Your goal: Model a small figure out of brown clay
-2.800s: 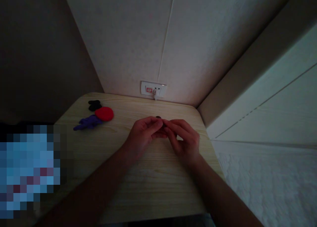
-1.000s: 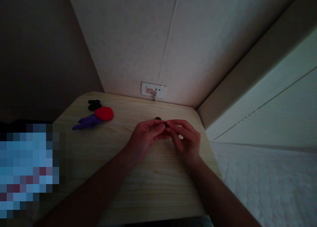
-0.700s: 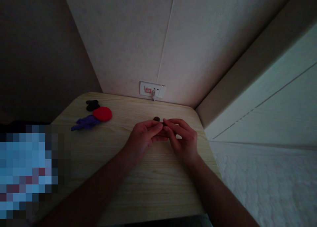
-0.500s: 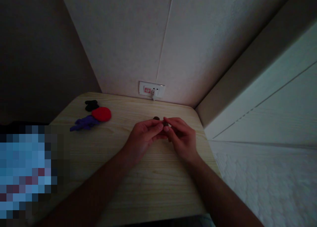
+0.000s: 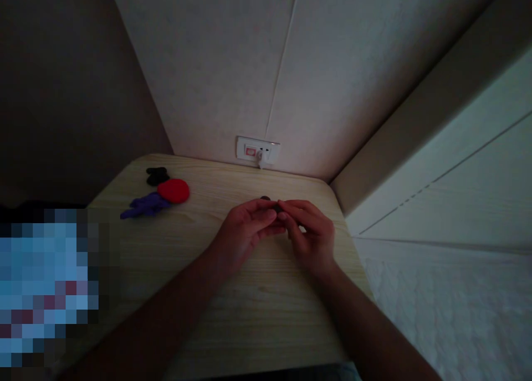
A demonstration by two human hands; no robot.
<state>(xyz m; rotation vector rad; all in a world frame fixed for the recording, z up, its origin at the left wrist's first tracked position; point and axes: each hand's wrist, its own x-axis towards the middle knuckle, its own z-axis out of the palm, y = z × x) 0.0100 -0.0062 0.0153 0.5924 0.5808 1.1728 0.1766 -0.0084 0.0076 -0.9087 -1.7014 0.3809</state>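
The left hand (image 5: 245, 228) and the right hand (image 5: 311, 231) are meeting at their fingertips above the worktop (image 5: 233, 325); both are pinching a small dark piece (image 5: 277, 208) between thumbs and forefingers, the fingers covering most of it, so its full shape is staying hidden; just beyond the left fingers, a dark round lump (image 5: 265, 197) is showing only its top; well apart from the hands, toward the far left corner, a flat red disc (image 5: 173, 191) is lying between a knobbly purple piece (image 5: 146, 205) and a black piece (image 5: 157, 176), all three sitting close together; behind the worktop's far edge, a white plug (image 5: 260, 158) is sitting in the wall socket (image 5: 245, 141); white quilted fabric (image 5: 449, 298) is spreading out at the right.
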